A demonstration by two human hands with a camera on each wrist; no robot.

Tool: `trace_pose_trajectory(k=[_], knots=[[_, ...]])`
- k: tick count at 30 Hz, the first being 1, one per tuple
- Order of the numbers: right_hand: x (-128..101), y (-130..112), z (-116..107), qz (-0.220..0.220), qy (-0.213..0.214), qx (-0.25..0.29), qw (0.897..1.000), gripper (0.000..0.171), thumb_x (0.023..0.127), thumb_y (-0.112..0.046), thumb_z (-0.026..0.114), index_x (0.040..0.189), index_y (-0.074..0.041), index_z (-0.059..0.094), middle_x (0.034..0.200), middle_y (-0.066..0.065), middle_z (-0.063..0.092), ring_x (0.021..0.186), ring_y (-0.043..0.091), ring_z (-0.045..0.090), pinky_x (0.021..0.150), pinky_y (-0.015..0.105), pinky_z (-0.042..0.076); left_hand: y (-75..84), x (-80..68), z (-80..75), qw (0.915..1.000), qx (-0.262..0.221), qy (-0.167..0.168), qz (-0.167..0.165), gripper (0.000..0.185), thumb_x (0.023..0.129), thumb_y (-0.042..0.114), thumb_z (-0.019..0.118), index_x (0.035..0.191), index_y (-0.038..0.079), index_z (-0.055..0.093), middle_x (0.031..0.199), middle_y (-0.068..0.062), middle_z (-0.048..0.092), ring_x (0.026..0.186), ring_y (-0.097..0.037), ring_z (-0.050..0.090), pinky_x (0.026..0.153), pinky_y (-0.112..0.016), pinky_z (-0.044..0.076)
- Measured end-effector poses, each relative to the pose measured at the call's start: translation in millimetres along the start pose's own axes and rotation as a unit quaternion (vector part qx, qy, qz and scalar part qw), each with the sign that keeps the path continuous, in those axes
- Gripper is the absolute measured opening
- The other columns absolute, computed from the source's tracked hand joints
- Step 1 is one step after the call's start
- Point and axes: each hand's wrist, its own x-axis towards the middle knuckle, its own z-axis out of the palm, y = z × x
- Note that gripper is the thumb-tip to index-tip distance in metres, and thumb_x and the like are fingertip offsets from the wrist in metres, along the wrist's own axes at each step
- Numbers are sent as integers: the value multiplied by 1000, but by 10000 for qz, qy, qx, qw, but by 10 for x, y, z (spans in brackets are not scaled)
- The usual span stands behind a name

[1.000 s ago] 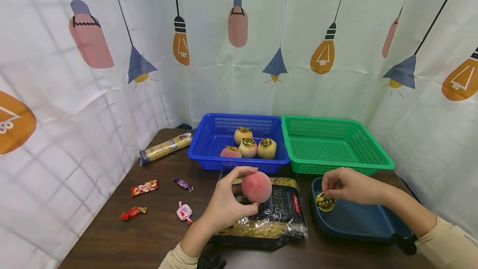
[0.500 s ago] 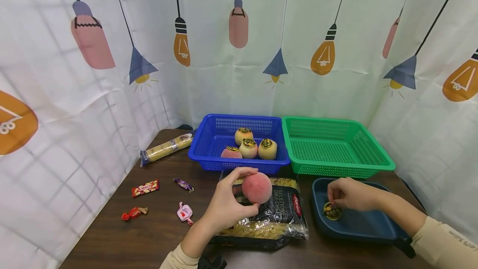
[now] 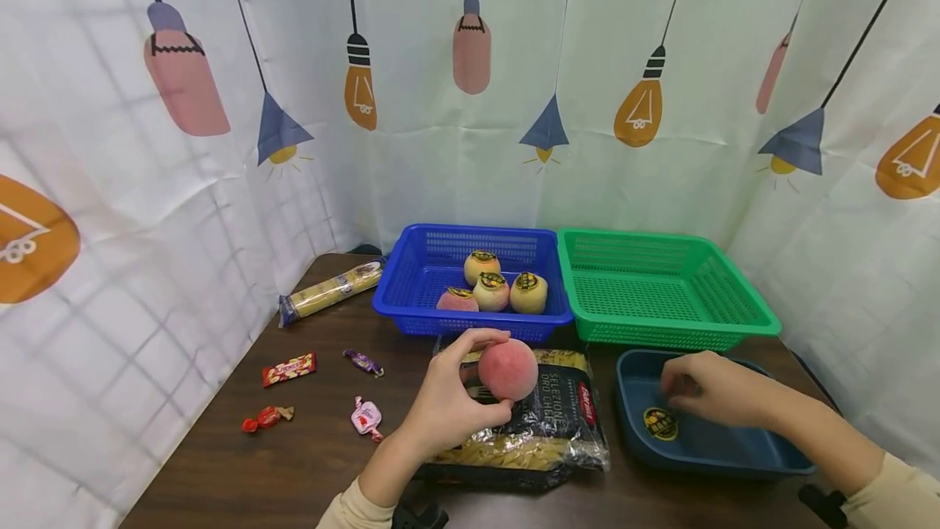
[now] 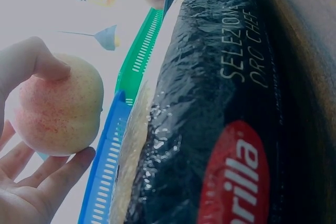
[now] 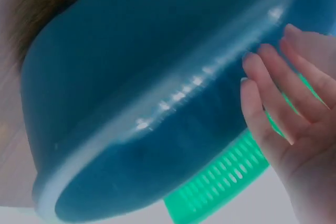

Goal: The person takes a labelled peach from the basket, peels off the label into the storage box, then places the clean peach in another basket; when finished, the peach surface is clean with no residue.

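My left hand (image 3: 450, 403) grips a pink peach (image 3: 507, 369) above a dark bag of pasta (image 3: 543, 423); in the left wrist view the peach (image 4: 58, 113) sits between thumb and fingers beside the bag (image 4: 210, 124). My right hand (image 3: 708, 388) hovers over the dark blue tray (image 3: 742, 451) with relaxed fingers and holds nothing. A round black and yellow sticker (image 3: 660, 424) lies on the tray floor just left of that hand. In the right wrist view the straight fingers (image 5: 268, 103) are near the tray rim (image 5: 157, 119).
A blue basket (image 3: 411, 300) at the back holds several peaches with stickers (image 3: 492, 291). A green basket (image 3: 661, 288) stands empty to its right. A spaghetti packet (image 3: 330, 291) and several wrapped sweets (image 3: 288, 369) lie on the left of the brown table (image 3: 294, 464). Curtains enclose it.
My right hand lowered the sticker into the blue tray, let go of it and drew back to the right. The left hand with the peach stayed put.
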Motion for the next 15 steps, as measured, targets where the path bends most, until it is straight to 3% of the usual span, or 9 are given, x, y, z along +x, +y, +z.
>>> trace_pose_trajectory(k=[3,6,11,15], knots=[[-131,-32,-73,55,334,160,9993,11,106,-20,77,116,-19,75,109,-7,76,92,1,69,73,27,59,1,6,13,10000,10,-14,42,84,74,-1,96,146,30,65,149,7,67,134,-18,64,100,-34,65],[-251,-55,-181,198,935,330,9949,13,106,-21,77,119,-22,75,111,-10,76,96,2,72,75,27,61,6,12,22,10000,20,-21,71,85,74,-1,96,146,32,65,150,3,68,134,-18,64,100,-33,66],[-407,49,-356,433,2321,615,9698,25,106,-15,77,130,-20,75,126,-12,72,105,-3,74,81,23,64,17,15,27,10000,-22,-25,56,83,74,-1,96,146,26,66,149,6,67,135,-19,64,101,-35,65],[-517,290,-486,674,2817,1073,9511,38,110,-12,71,147,-18,66,143,-20,60,115,-16,65,85,15,60,13,8,33,10000,-28,-24,44,83,74,0,96,146,28,66,149,9,66,135,-19,64,102,-35,65]])
